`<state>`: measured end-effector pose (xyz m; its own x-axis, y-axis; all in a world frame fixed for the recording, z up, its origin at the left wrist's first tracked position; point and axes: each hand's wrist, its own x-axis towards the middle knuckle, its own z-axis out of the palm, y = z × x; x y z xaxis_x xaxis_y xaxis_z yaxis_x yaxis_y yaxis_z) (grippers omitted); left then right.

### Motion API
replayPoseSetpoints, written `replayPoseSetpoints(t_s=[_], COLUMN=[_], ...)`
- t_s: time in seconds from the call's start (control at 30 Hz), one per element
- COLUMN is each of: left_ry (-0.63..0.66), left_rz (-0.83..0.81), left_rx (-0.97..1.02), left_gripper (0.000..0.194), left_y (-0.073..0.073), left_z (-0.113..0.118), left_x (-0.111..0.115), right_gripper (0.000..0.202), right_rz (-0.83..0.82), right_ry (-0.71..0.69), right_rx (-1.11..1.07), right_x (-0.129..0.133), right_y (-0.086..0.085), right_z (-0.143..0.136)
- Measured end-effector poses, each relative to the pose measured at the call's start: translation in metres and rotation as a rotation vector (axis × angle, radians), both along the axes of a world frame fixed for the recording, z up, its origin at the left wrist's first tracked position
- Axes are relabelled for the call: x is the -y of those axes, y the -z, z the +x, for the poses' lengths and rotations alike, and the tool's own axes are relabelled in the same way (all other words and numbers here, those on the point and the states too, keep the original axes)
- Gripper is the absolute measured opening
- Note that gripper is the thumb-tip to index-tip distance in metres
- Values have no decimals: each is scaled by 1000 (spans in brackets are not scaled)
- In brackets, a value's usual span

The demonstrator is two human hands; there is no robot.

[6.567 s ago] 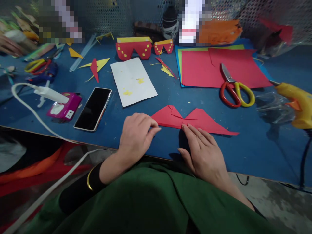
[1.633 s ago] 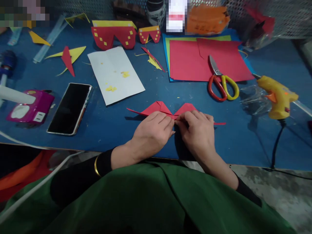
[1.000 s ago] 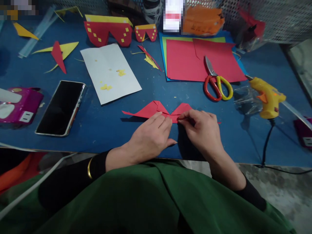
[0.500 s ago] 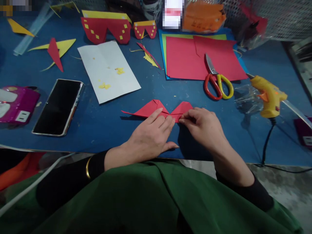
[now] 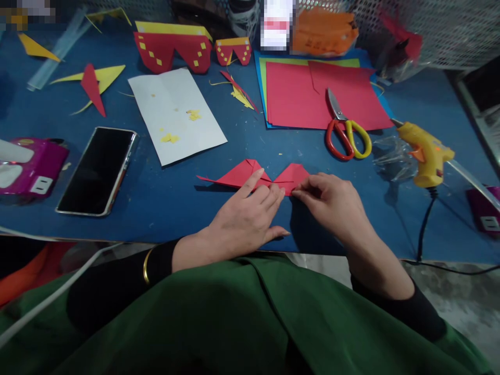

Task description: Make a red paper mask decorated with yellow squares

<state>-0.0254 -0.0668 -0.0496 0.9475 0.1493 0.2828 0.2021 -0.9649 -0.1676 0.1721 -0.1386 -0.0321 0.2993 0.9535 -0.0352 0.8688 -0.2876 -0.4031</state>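
Observation:
A folded piece of red paper [image 5: 289, 176] lies on the blue table close to its front edge, with two raised peaks and a thin tip at the left. My left hand [image 5: 250, 213] rests flat over its middle, fingers stretched out and thumb apart. At the right end, my right hand [image 5: 332, 200] pinches the paper's lower edge between thumb and forefinger. Beyond the hands, scissors [image 5: 340, 122] with one red and one yellow handle lie partly on a stack of red sheets [image 5: 292, 99].
A yellow glue gun [image 5: 425, 153] with a cord lies at right. To the left are a phone [image 5: 97, 172], a purple box [image 5: 35, 166] and white paper [image 5: 177, 117] holding yellow bits. Red-and-yellow paper pieces [image 5: 172, 49] stand at the back, beside an orange packet [image 5: 326, 31].
My right hand has slid slightly right along the paper's lower edge, uncovering more of the fold. My left hand stays pressed on the paper. The whole view has shifted a little.

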Motion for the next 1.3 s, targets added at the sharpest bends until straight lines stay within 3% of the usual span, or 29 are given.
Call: replayPoseSetpoints(t_s=[0.37, 0.7, 1.03, 1.3], left_ry=[-20, -34, 27, 25], left_rz=[-5, -42, 36, -80], left_rx=[-32, -40, -41, -93], left_gripper=[72, 73, 82, 81], left_y=[-1, -2, -5, -11], left_z=[0, 2, 12, 21], left_x=[2, 4, 9, 15], right_gripper=[12, 13, 14, 12], right_rz=[-47, -53, -73, -64], right_ry=[-68, 85, 12, 18], right_rx=[96, -41, 53, 81], right_x=[-5, 8, 6, 7], right_y=[-1, -2, -2, 0], right_z=[5, 18, 21, 19])
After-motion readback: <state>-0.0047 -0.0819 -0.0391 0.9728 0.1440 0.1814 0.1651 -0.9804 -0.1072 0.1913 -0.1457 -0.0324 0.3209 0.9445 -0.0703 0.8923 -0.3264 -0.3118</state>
